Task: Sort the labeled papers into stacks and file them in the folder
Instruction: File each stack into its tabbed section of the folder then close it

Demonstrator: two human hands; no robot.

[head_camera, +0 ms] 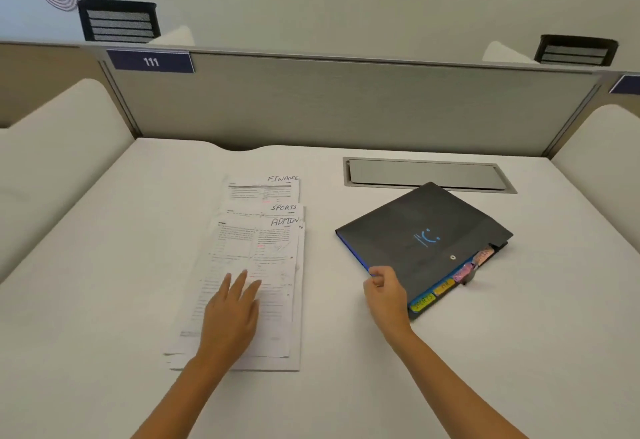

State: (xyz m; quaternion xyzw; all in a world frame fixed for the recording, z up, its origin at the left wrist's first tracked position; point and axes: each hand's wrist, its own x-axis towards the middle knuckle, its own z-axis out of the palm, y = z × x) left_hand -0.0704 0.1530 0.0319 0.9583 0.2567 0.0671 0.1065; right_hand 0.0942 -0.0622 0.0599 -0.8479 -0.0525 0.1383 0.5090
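Observation:
A pile of printed papers (249,258) lies on the white desk (104,265), fanned so that handwritten labels FINANCE, SPORTS and ADMIN show at the top right corners. My left hand (230,314) rests flat on the top ADMIN sheet with fingers straight. To the right lies a closed dark grey folder (426,241) with a blue smile mark and coloured tabs, one reading SPORTS, along its near edge. My right hand (384,291) grips the folder's near left corner, fingers curled at the edge.
A grey metal cable flap (427,175) is set into the desk behind the folder. A grey partition (346,109) with a "111" plate closes the back. White padded dividers stand at both sides.

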